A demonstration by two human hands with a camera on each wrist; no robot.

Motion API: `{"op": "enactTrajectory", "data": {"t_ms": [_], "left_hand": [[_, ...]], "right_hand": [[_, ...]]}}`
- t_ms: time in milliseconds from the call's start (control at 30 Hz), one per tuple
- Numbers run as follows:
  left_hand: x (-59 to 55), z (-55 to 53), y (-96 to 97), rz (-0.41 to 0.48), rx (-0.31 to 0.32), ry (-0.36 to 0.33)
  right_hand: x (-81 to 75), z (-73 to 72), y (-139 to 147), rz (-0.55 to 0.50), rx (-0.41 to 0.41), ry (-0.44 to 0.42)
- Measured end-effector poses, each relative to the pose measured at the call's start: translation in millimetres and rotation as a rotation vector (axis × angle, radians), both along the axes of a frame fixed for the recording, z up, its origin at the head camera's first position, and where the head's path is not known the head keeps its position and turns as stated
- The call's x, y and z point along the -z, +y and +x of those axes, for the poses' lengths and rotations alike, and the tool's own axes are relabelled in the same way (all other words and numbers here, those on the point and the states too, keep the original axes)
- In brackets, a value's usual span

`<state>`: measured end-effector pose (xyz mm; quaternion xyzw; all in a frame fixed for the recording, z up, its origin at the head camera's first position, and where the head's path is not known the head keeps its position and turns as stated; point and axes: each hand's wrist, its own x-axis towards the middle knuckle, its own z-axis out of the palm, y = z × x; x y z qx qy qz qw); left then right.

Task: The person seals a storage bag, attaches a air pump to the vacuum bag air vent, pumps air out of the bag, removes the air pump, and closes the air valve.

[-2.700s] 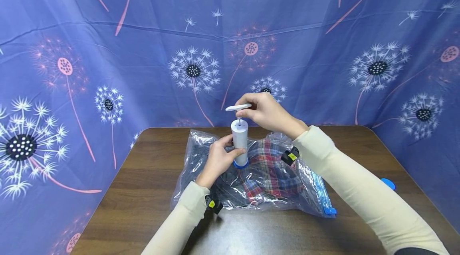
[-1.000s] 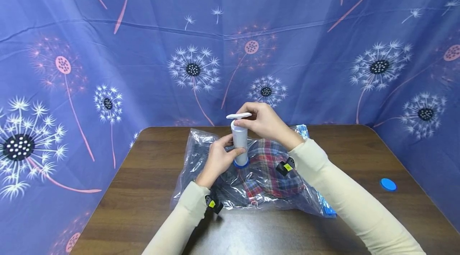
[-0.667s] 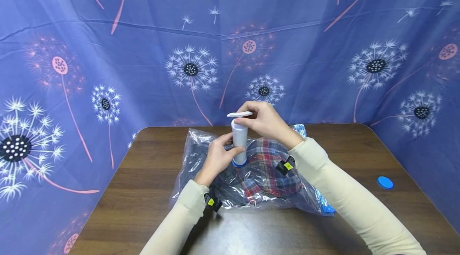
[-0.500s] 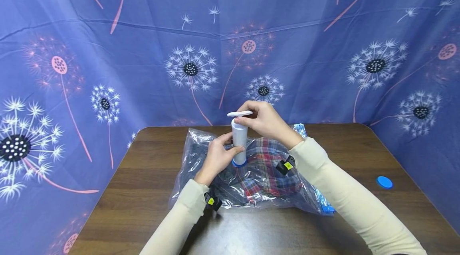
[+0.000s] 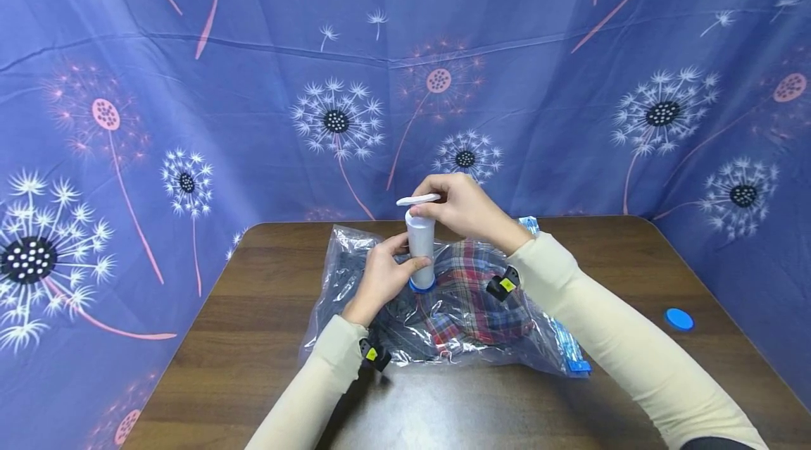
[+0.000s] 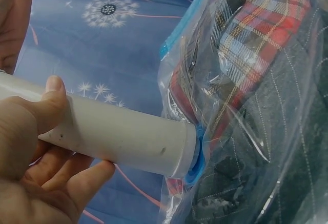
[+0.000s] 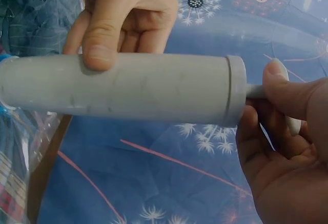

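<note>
A white hand pump (image 5: 421, 246) stands upright on the blue valve (image 5: 422, 286) of a clear vacuum storage bag (image 5: 355, 242). Folded dark cloth and a plaid garment (image 5: 472, 274) lie inside the bag. My left hand (image 5: 384, 277) grips the pump's barrel (image 6: 128, 137), thumb on the near side. My right hand (image 5: 459, 203) holds the white T-shaped handle (image 5: 418, 200) at the top, fingers curled under it. In the right wrist view a short length of rod (image 7: 254, 91) shows between barrel and handle.
A round blue cap (image 5: 679, 319) lies on the brown wooden table (image 5: 241, 337) at the right. The bag's blue zip edge (image 5: 570, 348) runs along its right side, partly behind my right sleeve. Blue dandelion-print fabric (image 5: 253, 84) hangs behind and beside the table.
The handle stood high with its rod exposed, then went down close to the barrel's top; it is now slightly higher. My left hand keeps its grip on the barrel.
</note>
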<state>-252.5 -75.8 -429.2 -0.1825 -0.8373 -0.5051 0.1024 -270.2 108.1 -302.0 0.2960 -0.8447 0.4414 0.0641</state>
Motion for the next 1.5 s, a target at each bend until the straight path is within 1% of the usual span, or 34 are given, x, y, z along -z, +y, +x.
{"op": "enactTrajectory", "data": {"t_ms": [100, 200, 367, 467, 533, 633, 700, 800, 900, 1000, 1100, 1233, 1400, 1500], "left_hand": [[-0.9, 0.7, 0.4, -0.006, 0.001, 0.001], [-1.4, 1.3, 1.3, -0.023, -0.004, 0.016], [-1.7, 2.6, 2.6, -0.033, -0.016, 0.02], [-1.6, 2.7, 3.1, -0.012, -0.012, 0.014], [-1.7, 2.9, 3.5, -0.003, -0.012, 0.01], [-1.7, 3.1, 3.8, -0.005, -0.018, 0.013], [-1.7, 3.1, 4.1, -0.014, -0.023, 0.017], [-1.6, 3.0, 4.9, -0.016, -0.017, 0.016], [-1.1, 2.3, 5.7, -0.011, -0.011, 0.014], [-0.4, 2.0, 5.4, -0.017, -0.016, 0.009], [0.6, 1.3, 4.4, -0.021, -0.024, 0.01], [1.9, 0.1, 4.6, -0.028, -0.019, 0.018], [2.2, -0.1, 3.9, -0.037, -0.017, 0.013], [1.7, -0.2, 3.2, -0.038, -0.015, 0.015]], "right_hand": [[-9.5, -0.7, 1, 0.003, 0.008, 0.016], [-23.9, -0.3, 4, -0.029, 0.016, 0.05], [-59.6, 3.8, 10, -0.104, 0.035, 0.122], [-82.7, 8.9, 14, -0.154, 0.058, 0.172], [-95.4, 12.4, 15, -0.193, 0.067, 0.196], [-106.8, 16.7, 16, -0.227, 0.068, 0.215], [-108.6, 17.8, 16, -0.249, 0.057, 0.211], [-103.1, 16.9, 17, -0.247, 0.045, 0.207], [-92.3, 13.7, 18, -0.235, 0.027, 0.205], [-76.3, 9.9, 15, -0.181, 0.005, 0.194], [-57.1, 6.1, 12, -0.099, -0.016, 0.161], [-33.7, 0.4, 10, 0.004, -0.007, 0.121], [-15.2, -2.9, 9, 0.082, -0.011, 0.072], [-6.4, -4.7, 8, 0.102, -0.025, 0.046]]}}
